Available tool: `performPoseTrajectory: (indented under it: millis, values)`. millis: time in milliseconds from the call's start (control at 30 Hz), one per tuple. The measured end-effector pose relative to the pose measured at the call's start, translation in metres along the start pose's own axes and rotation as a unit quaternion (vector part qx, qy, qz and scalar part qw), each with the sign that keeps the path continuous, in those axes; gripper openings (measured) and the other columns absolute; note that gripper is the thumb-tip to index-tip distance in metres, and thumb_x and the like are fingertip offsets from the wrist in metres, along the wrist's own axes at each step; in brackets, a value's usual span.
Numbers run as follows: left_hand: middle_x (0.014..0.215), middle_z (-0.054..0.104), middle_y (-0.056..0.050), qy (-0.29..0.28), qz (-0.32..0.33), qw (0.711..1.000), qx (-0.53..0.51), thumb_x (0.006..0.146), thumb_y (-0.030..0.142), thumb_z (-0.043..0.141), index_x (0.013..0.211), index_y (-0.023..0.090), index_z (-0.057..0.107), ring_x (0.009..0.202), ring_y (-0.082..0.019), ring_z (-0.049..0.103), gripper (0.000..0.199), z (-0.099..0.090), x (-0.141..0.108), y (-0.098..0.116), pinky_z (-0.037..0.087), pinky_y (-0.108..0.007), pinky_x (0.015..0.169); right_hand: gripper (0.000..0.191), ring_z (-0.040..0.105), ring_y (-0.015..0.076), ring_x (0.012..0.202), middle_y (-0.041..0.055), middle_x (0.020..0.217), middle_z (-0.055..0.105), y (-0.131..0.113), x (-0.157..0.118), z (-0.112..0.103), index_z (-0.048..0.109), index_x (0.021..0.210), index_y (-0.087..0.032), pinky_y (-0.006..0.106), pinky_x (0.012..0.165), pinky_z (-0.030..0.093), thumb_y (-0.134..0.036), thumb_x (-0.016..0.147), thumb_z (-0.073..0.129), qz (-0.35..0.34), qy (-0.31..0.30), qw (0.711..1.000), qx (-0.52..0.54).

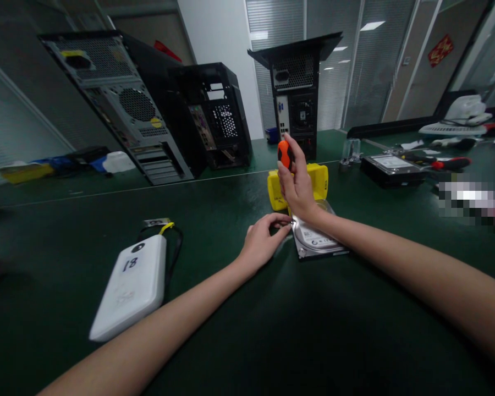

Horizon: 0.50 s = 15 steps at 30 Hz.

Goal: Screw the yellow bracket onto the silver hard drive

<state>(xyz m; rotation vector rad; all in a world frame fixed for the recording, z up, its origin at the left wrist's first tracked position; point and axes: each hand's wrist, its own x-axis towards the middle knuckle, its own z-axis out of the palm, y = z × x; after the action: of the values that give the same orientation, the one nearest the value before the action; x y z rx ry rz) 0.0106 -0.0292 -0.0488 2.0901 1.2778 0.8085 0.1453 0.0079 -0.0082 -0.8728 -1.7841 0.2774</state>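
Observation:
A silver hard drive (313,237) lies flat on the green table, its label facing up and partly covered by my right hand and forearm. My right hand (297,190) is closed around the orange and black handle of a screwdriver (285,155), held upright above the drive's left side. Most of the shaft is hidden behind my hand. At the drive's left edge, my left hand (264,237) has thumb and fingertips drawn together near the screwdriver's lower end. What they pinch is too small to make out. Right behind the drive stands an open yellow case (318,181).
Left on the table is a white power bank (132,280) marked 18, with a black cable. Computer towers (136,110) stand at the back. To the right are another hard drive (391,163), a clear cup (350,151) and red-black handled pliers (449,164).

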Motion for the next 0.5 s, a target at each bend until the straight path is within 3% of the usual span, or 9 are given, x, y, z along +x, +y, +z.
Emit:
performPoseTrajectory:
  millis: [100,167,300,367,500]
  values:
    - [0.108,0.067,-0.004,0.003,0.002,1.0,-0.005,0.085,0.033,0.055,0.106,0.021,0.063,0.098,-0.019,0.061,0.026,0.0,0.0,0.001,0.047,-0.033,0.089,0.054,0.057,0.0229,0.107,0.0125,0.121,0.053,0.0,-0.001,0.003,0.003,0.145,-0.026,0.038,0.086,0.049,-0.037,0.096,0.022,0.021,0.057,0.998,0.033]
    - [0.106,0.068,-0.004,0.002,0.001,1.0,-0.003,0.085,0.032,0.055,0.104,0.021,0.064,0.097,-0.019,0.061,0.025,0.0,0.0,0.001,0.047,-0.032,0.089,0.053,0.063,0.0208,0.091,0.0096,0.103,0.06,0.003,0.003,0.004,0.01,0.143,-0.026,0.037,0.078,0.052,-0.039,0.095,0.027,0.018,0.04,0.997,0.059]
    - [0.103,0.069,-0.004,0.009,0.001,1.0,-0.006,0.085,0.031,0.055,0.102,0.02,0.066,0.094,-0.018,0.062,0.023,-0.001,-0.001,0.002,0.048,-0.031,0.087,0.048,0.062,0.016,0.066,0.0001,0.074,0.06,0.014,0.026,-0.011,0.025,0.13,-0.025,0.033,0.063,0.053,-0.035,0.089,0.046,-0.023,-0.094,0.983,0.153]
    - [0.102,0.069,-0.004,0.015,0.002,1.0,-0.009,0.085,0.031,0.055,0.101,0.02,0.066,0.093,-0.018,0.063,0.023,-0.001,-0.001,0.003,0.048,-0.031,0.086,0.047,0.063,0.015,0.067,-0.0021,0.073,0.06,0.018,0.041,-0.028,0.029,0.123,-0.026,0.031,0.06,0.054,-0.029,0.084,0.055,-0.007,-0.178,0.963,0.202]
    - [0.1,0.069,-0.004,0.019,0.003,1.0,-0.002,0.085,0.031,0.054,0.101,0.02,0.066,0.091,-0.018,0.063,0.023,-0.001,-0.001,0.003,0.049,-0.031,0.085,0.043,0.063,0.0136,0.067,-0.0014,0.077,0.062,0.011,0.067,-0.067,0.045,0.103,-0.024,0.028,0.056,0.054,-0.015,0.07,0.07,0.071,-0.27,0.936,0.215]
